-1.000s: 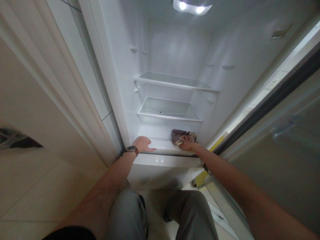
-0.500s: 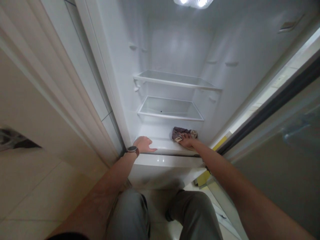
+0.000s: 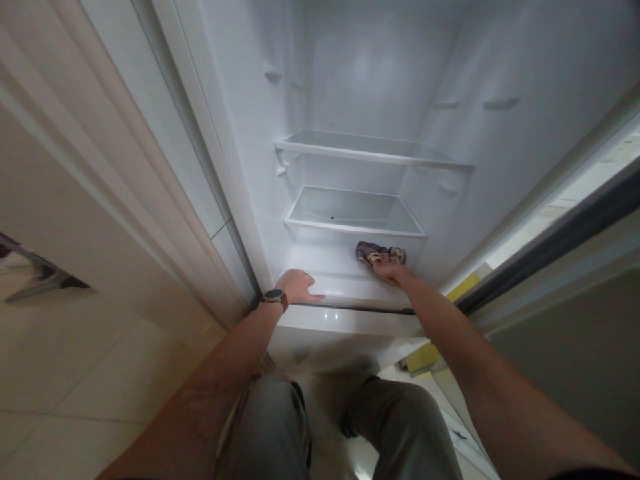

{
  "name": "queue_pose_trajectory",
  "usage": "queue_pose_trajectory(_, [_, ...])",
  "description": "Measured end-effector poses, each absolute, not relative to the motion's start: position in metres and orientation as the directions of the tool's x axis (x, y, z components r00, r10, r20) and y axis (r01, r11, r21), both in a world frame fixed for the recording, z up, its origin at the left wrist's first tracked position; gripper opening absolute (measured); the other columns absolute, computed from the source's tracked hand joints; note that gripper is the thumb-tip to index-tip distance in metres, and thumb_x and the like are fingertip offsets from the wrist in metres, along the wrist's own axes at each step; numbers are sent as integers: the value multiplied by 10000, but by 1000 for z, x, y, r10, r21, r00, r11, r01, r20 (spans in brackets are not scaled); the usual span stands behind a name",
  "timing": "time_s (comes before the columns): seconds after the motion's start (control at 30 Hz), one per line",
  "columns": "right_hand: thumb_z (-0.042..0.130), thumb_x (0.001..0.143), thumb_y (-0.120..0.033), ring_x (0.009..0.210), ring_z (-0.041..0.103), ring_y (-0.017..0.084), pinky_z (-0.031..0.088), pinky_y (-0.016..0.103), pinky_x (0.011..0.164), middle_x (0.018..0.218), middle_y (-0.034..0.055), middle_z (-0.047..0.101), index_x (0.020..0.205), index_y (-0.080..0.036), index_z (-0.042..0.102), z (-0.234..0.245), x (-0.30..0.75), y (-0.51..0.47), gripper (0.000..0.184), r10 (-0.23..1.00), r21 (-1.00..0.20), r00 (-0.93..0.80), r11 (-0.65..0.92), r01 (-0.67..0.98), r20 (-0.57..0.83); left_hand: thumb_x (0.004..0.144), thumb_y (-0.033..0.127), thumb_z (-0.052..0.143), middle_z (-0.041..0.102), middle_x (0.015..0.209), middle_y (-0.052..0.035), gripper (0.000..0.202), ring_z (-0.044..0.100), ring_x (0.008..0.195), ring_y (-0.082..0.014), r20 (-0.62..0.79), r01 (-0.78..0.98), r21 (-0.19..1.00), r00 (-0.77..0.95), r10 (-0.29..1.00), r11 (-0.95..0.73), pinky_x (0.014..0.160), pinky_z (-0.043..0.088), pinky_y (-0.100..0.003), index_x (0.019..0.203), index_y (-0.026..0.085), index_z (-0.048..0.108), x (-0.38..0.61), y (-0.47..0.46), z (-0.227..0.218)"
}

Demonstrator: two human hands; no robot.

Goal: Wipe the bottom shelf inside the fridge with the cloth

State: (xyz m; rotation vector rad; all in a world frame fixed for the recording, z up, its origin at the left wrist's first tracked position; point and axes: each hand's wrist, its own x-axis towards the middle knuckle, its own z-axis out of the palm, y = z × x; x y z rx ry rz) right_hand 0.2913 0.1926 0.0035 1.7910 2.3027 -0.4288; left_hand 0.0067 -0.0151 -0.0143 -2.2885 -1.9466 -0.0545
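Observation:
Inside an open refrigerator (image 3: 383,73), my right hand (image 3: 389,267) grips a crumpled dark patterned cloth (image 3: 367,251) against the white bottom surface (image 3: 333,263), toward its right side. Part of the cloth is covered by my fingers. My left hand (image 3: 299,287) rests at the front left edge of that same surface, thumb spread from the fingers, holding nothing. A watch (image 3: 274,295) sits on my left wrist.
Above the bottom are a lower glass shelf (image 3: 360,208) and an upper glass shelf (image 3: 370,145). A white drawer front (image 3: 345,325) lies below, over my knees. The refrigerator door (image 3: 570,360) stands open at right; a wall edge (image 3: 145,200) rises at left.
My right hand and the cloth have shifted slightly deeper across the bottom surface. The view has moved closer and the ceiling light has left it. My left hand keeps its place.

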Motion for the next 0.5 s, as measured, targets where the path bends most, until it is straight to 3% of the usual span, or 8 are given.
queue_pose_trajectory(0.27, [272,1030,-680,1583,71,431,119,613,1261,1746,126,60,1706,-312,103,-3,281,199,788,897,-122,-320,297,947,-305,872,796,529,777,818,-133,669,715,787,-276,99,983,-84,169,981,-161,658,408,-347,784,194,805,8,-16,-12])
queue_pose_trajectory(0.37, [281,1041,-694,1576,50,436,106,608,1246,1744,133,52,1704,-330,88,-3,280,198,781,893,-135,-334,307,942,-302,884,797,508,777,822,-144,688,715,784,-286,92,981,-91,180,979,-172,652,405,-358,788,186,809,7,-16,-11])
queue_pose_trajectory(0.5, [264,1060,-646,1565,104,440,155,611,1225,1735,183,89,1704,-270,138,3,278,194,757,893,-99,-348,333,938,-285,879,789,520,775,818,-141,673,715,800,-285,83,980,-82,189,978,-182,667,413,-357,796,189,813,6,-15,-12])
